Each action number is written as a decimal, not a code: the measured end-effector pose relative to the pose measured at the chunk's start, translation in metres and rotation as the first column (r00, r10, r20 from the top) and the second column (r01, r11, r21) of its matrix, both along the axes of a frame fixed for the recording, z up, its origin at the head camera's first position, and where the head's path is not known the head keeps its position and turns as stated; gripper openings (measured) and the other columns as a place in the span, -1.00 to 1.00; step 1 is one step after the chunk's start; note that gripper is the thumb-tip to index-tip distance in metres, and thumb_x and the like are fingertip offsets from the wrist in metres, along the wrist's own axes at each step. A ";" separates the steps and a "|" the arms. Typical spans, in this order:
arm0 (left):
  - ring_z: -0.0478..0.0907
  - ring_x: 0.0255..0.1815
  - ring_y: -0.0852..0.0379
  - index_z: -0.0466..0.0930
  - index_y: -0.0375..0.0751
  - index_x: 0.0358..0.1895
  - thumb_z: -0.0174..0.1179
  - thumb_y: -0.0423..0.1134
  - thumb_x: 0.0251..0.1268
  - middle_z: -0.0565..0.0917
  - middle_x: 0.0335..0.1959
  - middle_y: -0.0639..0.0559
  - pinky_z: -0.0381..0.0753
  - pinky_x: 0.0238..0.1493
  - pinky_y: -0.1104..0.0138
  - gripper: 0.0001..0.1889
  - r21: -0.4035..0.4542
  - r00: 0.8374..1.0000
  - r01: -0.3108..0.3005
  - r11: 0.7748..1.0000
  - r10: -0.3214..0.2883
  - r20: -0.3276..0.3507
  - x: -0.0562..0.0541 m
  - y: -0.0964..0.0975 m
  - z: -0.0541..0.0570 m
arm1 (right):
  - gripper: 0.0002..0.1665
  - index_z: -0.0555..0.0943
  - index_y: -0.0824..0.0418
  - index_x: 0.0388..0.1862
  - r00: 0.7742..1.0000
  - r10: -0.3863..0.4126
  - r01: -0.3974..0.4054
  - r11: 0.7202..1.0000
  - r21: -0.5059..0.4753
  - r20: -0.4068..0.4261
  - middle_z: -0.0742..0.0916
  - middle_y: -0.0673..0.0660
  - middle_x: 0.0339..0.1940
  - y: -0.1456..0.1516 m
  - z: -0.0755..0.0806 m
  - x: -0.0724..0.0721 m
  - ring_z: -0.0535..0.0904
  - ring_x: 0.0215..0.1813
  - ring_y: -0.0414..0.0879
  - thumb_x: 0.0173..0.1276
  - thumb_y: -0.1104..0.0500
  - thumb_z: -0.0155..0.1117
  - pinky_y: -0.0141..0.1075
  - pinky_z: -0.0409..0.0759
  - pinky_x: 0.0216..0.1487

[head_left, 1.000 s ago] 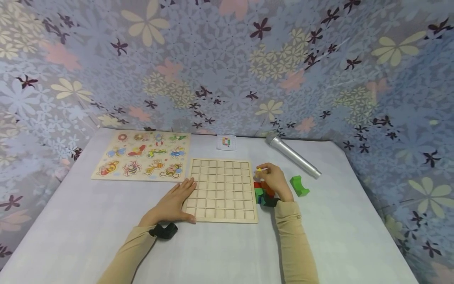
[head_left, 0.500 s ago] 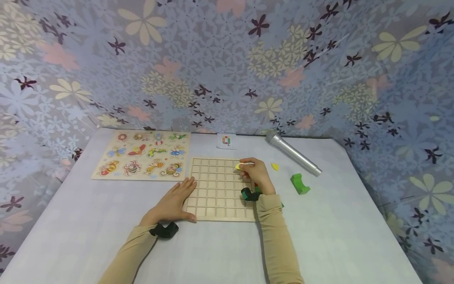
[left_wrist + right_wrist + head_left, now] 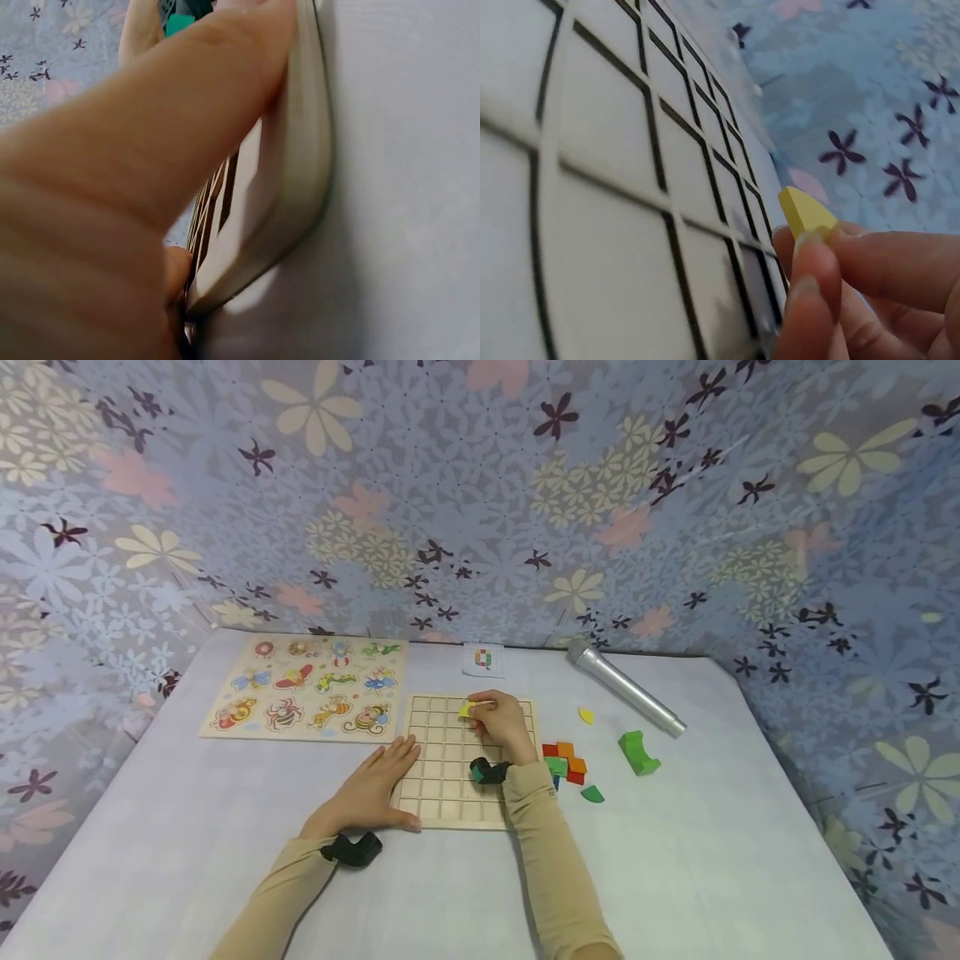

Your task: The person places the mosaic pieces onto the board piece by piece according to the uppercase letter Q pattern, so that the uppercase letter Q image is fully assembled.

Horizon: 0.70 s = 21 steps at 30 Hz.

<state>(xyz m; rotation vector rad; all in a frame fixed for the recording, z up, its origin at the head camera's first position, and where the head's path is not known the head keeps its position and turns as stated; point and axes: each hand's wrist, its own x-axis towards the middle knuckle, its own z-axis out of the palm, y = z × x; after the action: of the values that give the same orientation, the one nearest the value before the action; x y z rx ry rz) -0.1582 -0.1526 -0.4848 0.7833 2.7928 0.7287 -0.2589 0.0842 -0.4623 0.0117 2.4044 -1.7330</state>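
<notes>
My right hand (image 3: 498, 725) pinches a yellow quarter-round block (image 3: 805, 211) between thumb and fingers, above the upper part of a wooden grid board (image 3: 442, 768). In the right wrist view the yellow block is just off the grid's dividers. My left hand (image 3: 367, 789) lies spread along the board's left edge, its thumb by the near left corner; the left wrist view shows the thumb (image 3: 180, 112) against the board's rim. Several red, orange, green and blue blocks (image 3: 564, 765) sit in a cluster right of the board, partly hidden by the right sleeve.
A second yellow piece (image 3: 587, 717), a dark green quarter-round (image 3: 592, 793) and a green arch block (image 3: 638, 752) lie to the right. Behind them is a silver microphone (image 3: 626, 687). A small pattern card (image 3: 483, 660) lies behind the board, and an insect picture board (image 3: 303, 687) at left.
The right hand has moved left from beside the block cluster to over the board, carrying the yellow block. The cluster and the other yellow piece have come into view. The left hand stays put.
</notes>
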 end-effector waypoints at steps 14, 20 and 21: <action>-0.09 0.59 -0.21 0.04 -0.34 0.51 0.44 0.27 -0.19 0.01 0.57 -0.23 -0.08 0.55 -0.11 0.23 -0.006 1.000 0.004 1.000 -0.004 -0.011 0.000 -0.001 0.001 | -0.83 0.75 0.02 -0.15 0.992 0.043 0.005 0.924 0.381 -0.118 0.78 0.07 -0.18 -0.022 -0.003 0.006 0.67 -0.15 -0.02 0.30 0.11 0.33 -0.19 0.58 -0.14; -0.08 0.59 -0.21 0.04 -0.35 0.50 0.44 0.26 -0.20 0.02 0.57 -0.23 -0.07 0.55 -0.11 0.23 -0.001 1.000 0.000 1.000 -0.001 -0.015 0.000 0.000 0.001 | -0.76 0.75 0.01 -0.05 0.983 0.105 -0.033 0.907 0.420 -0.150 0.79 0.10 -0.11 -0.021 -0.006 0.007 0.68 -0.06 0.03 0.34 0.12 0.29 -0.09 0.63 -0.07; -0.08 0.59 -0.21 0.04 -0.35 0.50 0.44 0.27 -0.19 0.02 0.57 -0.23 -0.07 0.55 -0.11 0.23 -0.001 1.000 -0.001 1.000 0.001 -0.016 0.000 0.000 0.000 | -0.75 0.74 0.01 -0.02 0.982 0.115 -0.044 0.909 0.415 -0.148 0.78 0.11 -0.09 -0.019 -0.007 0.007 0.68 -0.05 0.03 0.34 0.12 0.29 -0.10 0.62 -0.06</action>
<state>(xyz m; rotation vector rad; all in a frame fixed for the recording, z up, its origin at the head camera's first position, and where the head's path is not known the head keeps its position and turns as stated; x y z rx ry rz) -0.1583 -0.1529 -0.4844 0.7911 2.8072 0.7250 -0.2522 0.0648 -0.4693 -0.1840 2.8059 -1.2078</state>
